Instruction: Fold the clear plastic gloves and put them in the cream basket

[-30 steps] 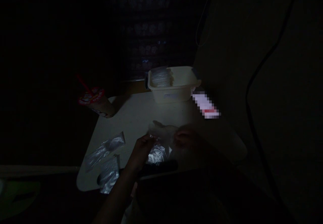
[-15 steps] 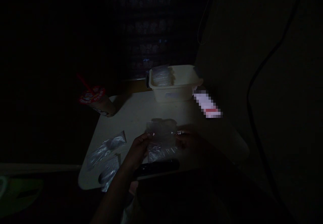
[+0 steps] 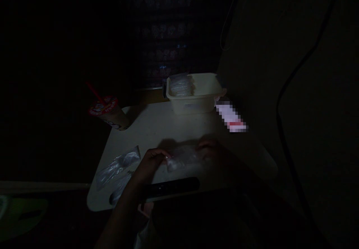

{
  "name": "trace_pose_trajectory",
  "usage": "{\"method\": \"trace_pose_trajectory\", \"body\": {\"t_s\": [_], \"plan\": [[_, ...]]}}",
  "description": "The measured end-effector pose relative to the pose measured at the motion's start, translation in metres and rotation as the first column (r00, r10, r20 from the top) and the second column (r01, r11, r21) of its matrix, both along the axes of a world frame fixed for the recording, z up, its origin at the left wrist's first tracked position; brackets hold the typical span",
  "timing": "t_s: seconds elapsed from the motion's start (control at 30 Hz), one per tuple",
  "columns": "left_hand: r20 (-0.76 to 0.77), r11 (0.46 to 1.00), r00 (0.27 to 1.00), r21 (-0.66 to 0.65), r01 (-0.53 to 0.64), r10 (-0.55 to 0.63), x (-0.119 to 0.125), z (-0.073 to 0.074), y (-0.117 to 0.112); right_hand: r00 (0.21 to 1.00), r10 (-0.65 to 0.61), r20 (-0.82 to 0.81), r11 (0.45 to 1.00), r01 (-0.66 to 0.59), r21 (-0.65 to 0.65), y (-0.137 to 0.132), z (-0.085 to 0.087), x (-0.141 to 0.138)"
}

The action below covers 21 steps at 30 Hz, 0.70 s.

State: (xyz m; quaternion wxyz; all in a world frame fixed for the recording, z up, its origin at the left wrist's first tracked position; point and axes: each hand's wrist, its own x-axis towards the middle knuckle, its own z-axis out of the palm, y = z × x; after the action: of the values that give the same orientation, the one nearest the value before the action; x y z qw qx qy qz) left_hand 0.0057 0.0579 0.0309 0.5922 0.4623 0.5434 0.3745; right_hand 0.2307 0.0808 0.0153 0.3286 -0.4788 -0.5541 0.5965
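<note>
Over the front of a pale small table, a clear plastic bag stretches between my two hands. My left hand pinches its left edge with thumb and fingers. At the other side my right hand, dim and blurred, is closed on the bag's right end. The bag looks folded into a low, wide strip. To the left lie more clear plastic bags, flat on the table, one partly behind my left forearm.
A white plastic tub at the back holds a stack of clear bags. A drink cup with a red straw stands at the left edge. A pixelated bright rectangle lies right of the tub. Along the front runs a dark slot.
The bag has gone from standing tall between my hands to a lower, folded strip. My right hand has shifted slightly up, its fingers now over the bag's right end.
</note>
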Motion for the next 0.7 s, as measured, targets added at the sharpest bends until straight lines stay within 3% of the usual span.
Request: {"method": "trace_pose_trajectory", "body": {"t_s": [0.07,0.13,0.23,0.33,0.4,0.47,0.57,0.7], "plan": [[-0.146,0.988,0.989,0.155,0.006,0.017,0.000,-0.004,0.004,0.999,0.012,0.051,1.000,-0.013,0.015,0.007,0.001,0.005],[-0.273,0.939,0.960,0.343,0.036,0.063,0.002,-0.007,0.007,0.996,0.027,0.087,0.999,-0.029,0.020,0.014,0.001,0.010],[-0.516,0.825,0.856,0.489,0.282,0.013,0.009,-0.010,0.006,0.980,0.006,0.197,0.990,-0.034,0.140,0.023,-0.002,0.018],[-0.787,0.741,0.617,0.409,0.532,-0.010,0.018,-0.014,0.000,0.945,-0.098,0.311,0.969,0.020,0.246,0.026,-0.005,0.021],[-0.884,0.724,0.468,0.332,0.605,0.014,0.020,-0.019,-0.006,0.891,-0.189,0.413,0.944,0.049,0.327,0.024,-0.008,0.020],[-0.929,0.709,0.370,0.277,0.648,0.024,0.020,-0.024,-0.010,0.826,-0.254,0.503,0.909,0.026,0.416,0.019,-0.010,0.016],[-0.953,0.684,0.300,0.251,0.685,0.050,0.017,-0.029,-0.013,0.796,-0.239,0.556,0.874,-0.073,0.481,0.011,-0.013,0.010],[-0.955,0.663,0.283,0.266,0.699,0.086,0.014,-0.032,-0.013,0.806,-0.183,0.563,0.795,-0.215,0.567,0.008,-0.017,0.018]]}}
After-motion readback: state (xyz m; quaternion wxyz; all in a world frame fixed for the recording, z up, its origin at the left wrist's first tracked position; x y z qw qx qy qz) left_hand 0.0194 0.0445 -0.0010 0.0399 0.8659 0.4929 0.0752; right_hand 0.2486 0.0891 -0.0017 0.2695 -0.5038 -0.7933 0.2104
